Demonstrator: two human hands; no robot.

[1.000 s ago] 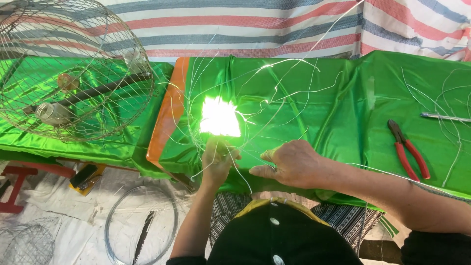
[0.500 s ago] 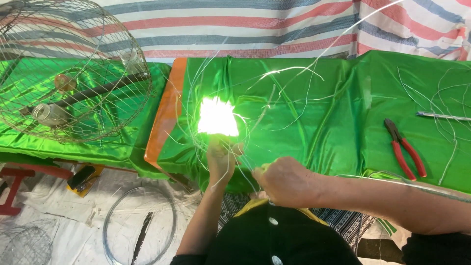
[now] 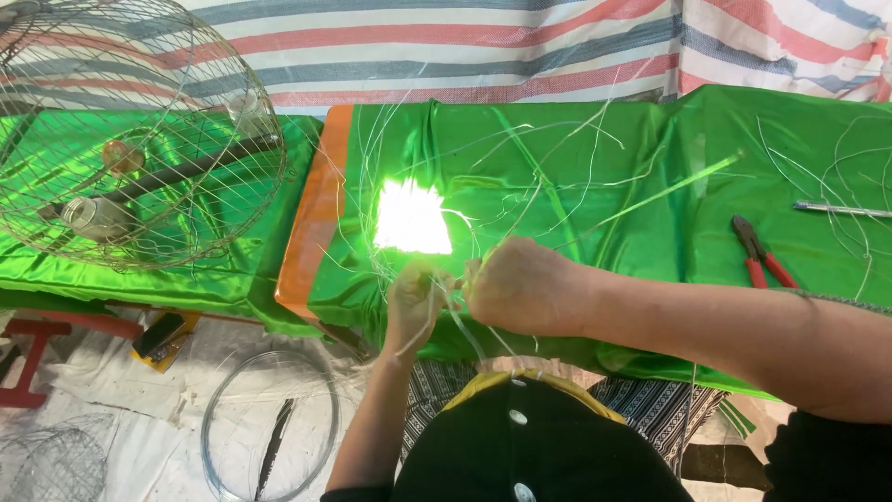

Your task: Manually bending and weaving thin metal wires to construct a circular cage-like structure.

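At the near edge of the desk [image 3: 576,167], draped in green cloth, both hands meet over a bundle of thin wire strands [image 3: 437,307]. The left hand [image 3: 416,302] is closed on the strands; the right hand [image 3: 525,284] is curled shut against the same bundle. The step appears to be twisting or tying the strands. Continuing likely requires steady tension. Red-handled pliers [image 3: 757,251] lie well apart to the right; a wire cage [image 3: 130,130] stands left.
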